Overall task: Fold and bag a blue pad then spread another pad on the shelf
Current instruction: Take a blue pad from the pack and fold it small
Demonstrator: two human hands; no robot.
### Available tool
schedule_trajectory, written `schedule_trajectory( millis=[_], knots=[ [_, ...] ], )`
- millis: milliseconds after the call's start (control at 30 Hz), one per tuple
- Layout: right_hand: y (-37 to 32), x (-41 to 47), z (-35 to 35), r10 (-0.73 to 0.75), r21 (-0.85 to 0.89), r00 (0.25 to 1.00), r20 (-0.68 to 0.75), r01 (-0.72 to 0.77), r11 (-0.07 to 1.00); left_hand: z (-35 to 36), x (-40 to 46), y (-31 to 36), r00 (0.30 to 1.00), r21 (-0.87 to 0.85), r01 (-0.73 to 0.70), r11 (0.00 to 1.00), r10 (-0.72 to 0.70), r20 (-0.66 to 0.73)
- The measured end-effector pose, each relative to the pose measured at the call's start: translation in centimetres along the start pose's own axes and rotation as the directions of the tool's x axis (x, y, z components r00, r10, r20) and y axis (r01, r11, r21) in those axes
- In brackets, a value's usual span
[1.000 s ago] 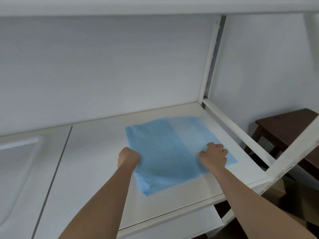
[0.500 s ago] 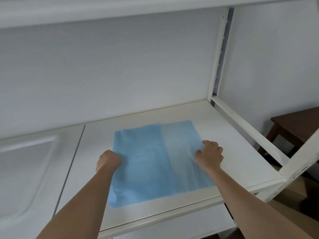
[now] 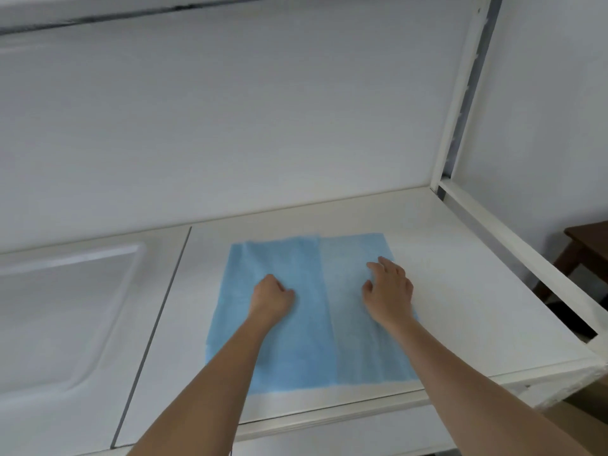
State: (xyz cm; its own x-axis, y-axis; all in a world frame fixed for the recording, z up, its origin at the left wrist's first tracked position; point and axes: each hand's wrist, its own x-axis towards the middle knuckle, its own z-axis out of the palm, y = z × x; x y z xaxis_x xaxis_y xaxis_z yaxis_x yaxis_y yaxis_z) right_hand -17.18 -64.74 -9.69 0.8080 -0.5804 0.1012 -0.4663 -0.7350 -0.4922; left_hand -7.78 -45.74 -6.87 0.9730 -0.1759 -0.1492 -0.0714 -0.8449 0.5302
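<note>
A blue pad [image 3: 306, 340] lies flat on the white shelf [image 3: 460, 291], its left part a deeper blue than its paler right strip. My left hand [image 3: 271, 296] rests on the pad's left half with the fingers curled into a fist. My right hand [image 3: 390, 291] lies on the pale right strip near the pad's right edge, fingers apart and palm down. Neither hand lifts the pad. No bag is in view.
A white panel with a recessed rectangle [image 3: 62, 311] lies on the shelf to the left, past a thin dark seam [image 3: 154, 327]. A white upright post [image 3: 460, 93] and side rail [image 3: 526, 248] bound the shelf on the right. A dark wooden table [image 3: 589, 245] stands beyond.
Both hands have slid from the pad's edges toward its middle, and the pad now lies flatter. The view has shifted so the pad sits lower and more central.
</note>
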Motion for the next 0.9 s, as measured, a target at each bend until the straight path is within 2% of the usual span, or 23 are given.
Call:
schedule_trajectory(
  millis=[133, 233, 300, 467, 700, 767, 833, 900],
  knots=[
    [-0.1, 0.1, 0.5, -0.136, -0.113, 0.987, 0.085, 0.145, 0.983, 2.9, -1.3, 2.0, 0.995, 0.021, -0.037, 0.999, 0.035, 0.093],
    [0.8, 0.1, 1.0, -0.147, -0.184, 0.977, 0.157, 0.175, 0.967, 3.4, -1.5, 2.1, 0.995, 0.144, -0.04, 0.989, 0.025, 0.1],
    [1.3, 0.2, 1.2, -0.146, -0.226, 0.972, 0.186, 0.187, 0.956, 3.5, -1.4, 2.1, 0.993, 0.152, -0.054, 0.987, 0.036, 0.114],
    [1.3, 0.8, 1.4, -0.154, -0.253, 0.961, 0.228, 0.212, 0.944, 3.2, -1.2, 1.8, 0.99, 0.064, -0.063, 0.996, 0.054, 0.133],
    [0.4, 1.5, 0.6, -0.115, -0.207, 0.943, 0.311, 0.185, 0.961, 2.7, -1.2, 1.5, 0.993, -0.14, 0.009, 0.99, 0.007, 0.119],
    [-0.5, 1.4, 0.6, -0.161, -0.143, 0.961, 0.227, 0.197, 0.97, 2.3, -1.1, 1.5, 0.992, -0.215, 0.041, 0.976, -0.014, 0.127],
    [-1.5, 1.3, 0.8, -0.221, 0.062, 0.971, 0.086, 0.216, 0.974, 1.8, -1.0, 1.4, 0.987, -0.296, 0.071, 0.953, -0.025, 0.156],
    [-2.8, 1.0, 0.9, -0.201, 0.315, 0.978, 0.046, 0.177, 0.932, 1.2, -1.0, 1.1, 0.983, -0.358, 0.09, 0.929, -0.025, 0.182]
  ],
)
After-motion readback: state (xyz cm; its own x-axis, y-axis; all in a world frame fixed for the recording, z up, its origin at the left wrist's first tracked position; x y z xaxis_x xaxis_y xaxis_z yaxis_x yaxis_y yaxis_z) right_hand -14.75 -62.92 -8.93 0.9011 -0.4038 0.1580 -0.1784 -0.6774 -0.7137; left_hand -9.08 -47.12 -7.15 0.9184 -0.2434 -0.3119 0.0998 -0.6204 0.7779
